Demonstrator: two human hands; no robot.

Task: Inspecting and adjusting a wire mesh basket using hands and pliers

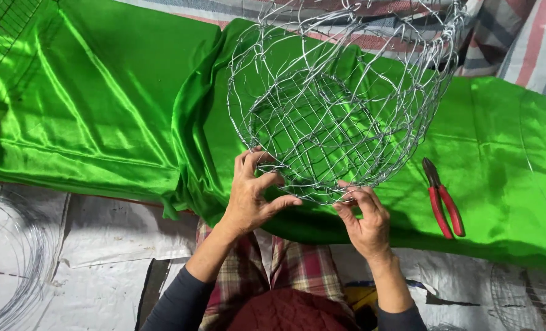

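Wire basket frame (340,104), a rounded mesh of thin silver wire, stands tipped on its side over the green satin cloth (101,104), open mouth turned up and away, its near rim low and close to the body; this tilt appears to put the lower rim within easy reach of both hands. Left hand (251,196) is at the frame's near-left rim, fingers curled narrow and pinched on a strand, thumb pressing from beneath, seemingly steadying the mesh. Right hand (365,220) is at the frame's near-right rim, fingertips closed on the bottom wire; whether it twists or only holds, cannot tell. Red-handled pliers (442,199) lie on the cloth just right of the frame, shut, handles toward the person, likely parked where the right hand can take them. The cloth spreads beneath and behind the frame, folded in a ridge at the frame's left. A coil of loose wire (12,263) lies well to the frame's lower left on pale sheeting (113,245). Plaid fabric (285,266) covers the lap directly below the frame.
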